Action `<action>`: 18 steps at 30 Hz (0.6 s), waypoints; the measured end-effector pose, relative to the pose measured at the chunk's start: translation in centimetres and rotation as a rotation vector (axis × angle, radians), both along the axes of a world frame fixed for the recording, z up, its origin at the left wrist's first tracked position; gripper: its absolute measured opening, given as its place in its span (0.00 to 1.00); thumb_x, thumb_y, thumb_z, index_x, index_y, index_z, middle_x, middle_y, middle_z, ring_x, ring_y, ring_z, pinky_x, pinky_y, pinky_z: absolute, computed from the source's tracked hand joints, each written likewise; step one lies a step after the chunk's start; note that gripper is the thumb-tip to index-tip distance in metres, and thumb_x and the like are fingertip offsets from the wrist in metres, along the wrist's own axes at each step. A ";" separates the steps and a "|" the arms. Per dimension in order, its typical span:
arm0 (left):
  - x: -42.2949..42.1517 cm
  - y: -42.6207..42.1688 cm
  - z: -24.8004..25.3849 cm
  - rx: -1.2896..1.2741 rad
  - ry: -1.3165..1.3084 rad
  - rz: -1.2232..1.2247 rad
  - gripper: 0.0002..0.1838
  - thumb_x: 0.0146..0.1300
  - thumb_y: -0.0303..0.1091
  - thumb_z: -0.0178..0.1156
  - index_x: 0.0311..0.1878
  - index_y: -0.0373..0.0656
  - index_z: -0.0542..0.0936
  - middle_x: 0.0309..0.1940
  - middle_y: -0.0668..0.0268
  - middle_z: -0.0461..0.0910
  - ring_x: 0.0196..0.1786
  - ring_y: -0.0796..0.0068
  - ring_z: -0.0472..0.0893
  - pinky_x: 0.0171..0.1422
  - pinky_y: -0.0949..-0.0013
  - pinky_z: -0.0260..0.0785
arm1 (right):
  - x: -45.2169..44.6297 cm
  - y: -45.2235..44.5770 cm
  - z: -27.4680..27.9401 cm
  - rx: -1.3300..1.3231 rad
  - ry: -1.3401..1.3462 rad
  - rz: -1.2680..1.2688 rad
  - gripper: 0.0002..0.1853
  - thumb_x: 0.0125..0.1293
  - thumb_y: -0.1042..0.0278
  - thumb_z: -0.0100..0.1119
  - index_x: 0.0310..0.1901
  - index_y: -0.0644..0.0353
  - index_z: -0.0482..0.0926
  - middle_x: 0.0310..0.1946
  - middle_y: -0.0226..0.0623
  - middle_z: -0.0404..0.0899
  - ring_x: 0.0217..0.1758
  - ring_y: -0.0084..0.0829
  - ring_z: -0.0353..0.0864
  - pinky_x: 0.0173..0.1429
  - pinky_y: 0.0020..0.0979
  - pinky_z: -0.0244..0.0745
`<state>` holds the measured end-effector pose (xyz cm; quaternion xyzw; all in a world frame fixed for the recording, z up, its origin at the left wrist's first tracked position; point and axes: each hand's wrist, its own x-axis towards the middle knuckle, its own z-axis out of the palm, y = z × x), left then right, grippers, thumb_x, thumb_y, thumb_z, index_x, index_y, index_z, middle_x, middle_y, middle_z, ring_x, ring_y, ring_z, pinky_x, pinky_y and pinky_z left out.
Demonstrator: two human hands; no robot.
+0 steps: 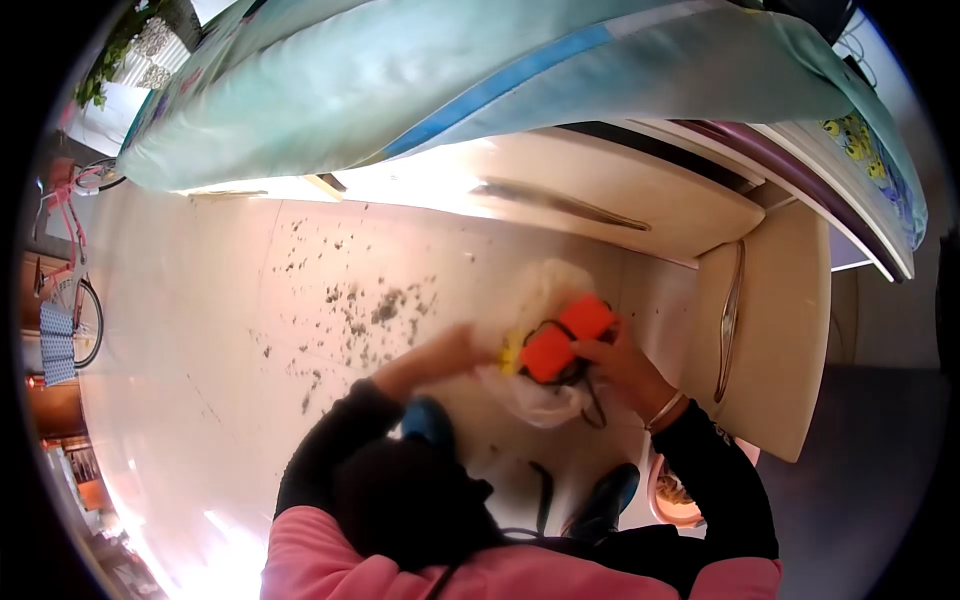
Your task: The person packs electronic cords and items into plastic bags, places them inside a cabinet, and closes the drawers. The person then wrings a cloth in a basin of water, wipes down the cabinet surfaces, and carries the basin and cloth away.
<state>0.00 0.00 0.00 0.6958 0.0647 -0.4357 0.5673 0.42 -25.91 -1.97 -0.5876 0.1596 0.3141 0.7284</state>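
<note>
My right hand [618, 362] is closed on an orange-red object [550, 352] made of two block-like parts with black edging and a dark loop hanging below. Its exact kind does not show. Behind and beneath it is a thin see-through plastic bag [545, 405] with a yellow patch on its left side. My left hand [455, 350] is at the left edge of the bag, smeared by motion. Its fingers are not clear, and I cannot tell whether they grip the bag.
Dark crumbs of dirt [385, 305] lie scattered over the pale tiled floor [190, 300]. A bed with open cream drawers [765, 330] borders the far and right sides. An orange pot [680, 490] stands by my right forearm. A pink bicycle [75, 270] is far left.
</note>
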 end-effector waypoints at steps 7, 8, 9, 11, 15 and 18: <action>-0.8 -0.1 -2.1 0.324 -0.556 0.059 0.26 0.50 0.27 0.57 0.56 0.38 0.70 0.37 0.61 0.78 0.36 0.76 0.78 0.38 0.74 0.71 | -0.7 -0.9 2.7 -0.331 -0.533 0.007 0.43 0.46 0.73 0.69 0.59 0.61 0.49 0.52 0.43 0.61 0.57 0.33 0.66 0.61 0.35 0.66; -0.9 -0.3 -2.1 0.327 -0.647 0.052 0.26 0.50 0.27 0.58 0.57 0.37 0.69 0.38 0.60 0.78 0.35 0.76 0.78 0.38 0.73 0.71 | -0.8 -1.0 2.4 -0.474 -0.773 0.054 0.43 0.45 0.73 0.69 0.59 0.61 0.50 0.52 0.43 0.60 0.58 0.34 0.65 0.61 0.35 0.66; -0.9 -0.5 -2.1 0.324 -0.647 0.057 0.26 0.50 0.27 0.58 0.57 0.37 0.69 0.38 0.60 0.78 0.35 0.76 0.78 0.38 0.73 0.71 | -0.8 -1.0 3.1 -0.476 -0.775 0.058 0.43 0.45 0.73 0.69 0.59 0.61 0.50 0.52 0.43 0.60 0.58 0.34 0.65 0.61 0.35 0.66; -1.1 -0.8 -1.3 0.282 -0.624 0.102 0.27 0.51 0.28 0.59 0.57 0.38 0.69 0.39 0.59 0.79 0.37 0.76 0.78 0.40 0.74 0.71 | -1.1 -0.7 5.2 -0.537 -0.986 0.110 0.43 0.43 0.74 0.69 0.59 0.58 0.51 0.53 0.42 0.58 0.60 0.36 0.63 0.62 0.35 0.64; -0.7 -1.5 0.5 0.202 -0.523 0.127 0.28 0.55 0.29 0.60 0.60 0.37 0.67 0.40 0.61 0.79 0.40 0.79 0.77 0.43 0.75 0.70 | -1.5 -0.1 6.5 -0.216 -1.125 0.149 0.40 0.42 0.73 0.69 0.58 0.56 0.58 0.52 0.43 0.61 0.60 0.39 0.64 0.62 0.35 0.63; -0.8 -1.7 -0.1 -0.025 -0.390 0.179 0.26 0.61 0.31 0.56 0.62 0.36 0.66 0.39 0.64 0.78 0.40 0.81 0.76 0.44 0.76 0.70 | -1.3 2.0 8.1 -0.153 -1.088 0.725 0.31 0.43 0.73 0.67 0.53 0.55 0.71 0.51 0.45 0.67 0.56 0.45 0.68 0.58 0.35 0.68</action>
